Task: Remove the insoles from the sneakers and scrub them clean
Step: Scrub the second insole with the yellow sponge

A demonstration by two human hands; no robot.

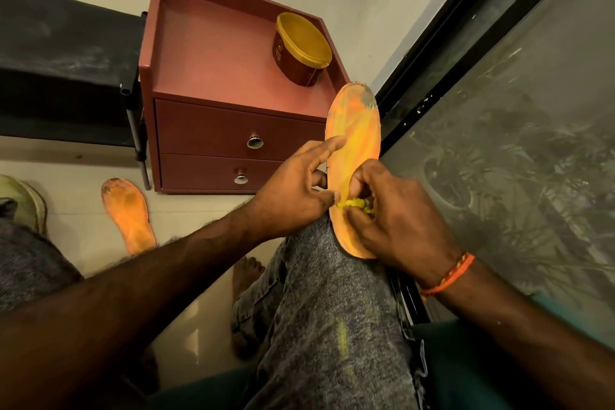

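An orange-yellow insole [356, 130] stands on its heel end on my right knee, toe pointing up and away, with a grey worn patch near the toe. My left hand [296, 190] holds its left edge, the forefinger stretched along the face and the thumb pinching by the middle. My right hand [389, 220] grips a small yellow scrubbing pad [354, 204] and presses it against the insole's lower half. A second orange insole [128, 215] lies flat on the floor at left. A pale green sneaker [23, 200] shows at the left edge, partly cut off.
A maroon two-drawer cabinet [229, 143] stands ahead, with a yellow-lidded tub [303, 50] on its top. A black bench [63, 76] is at left, a dark-framed window [499, 110] at right. My bare foot [246, 273] rests on the tiled floor.
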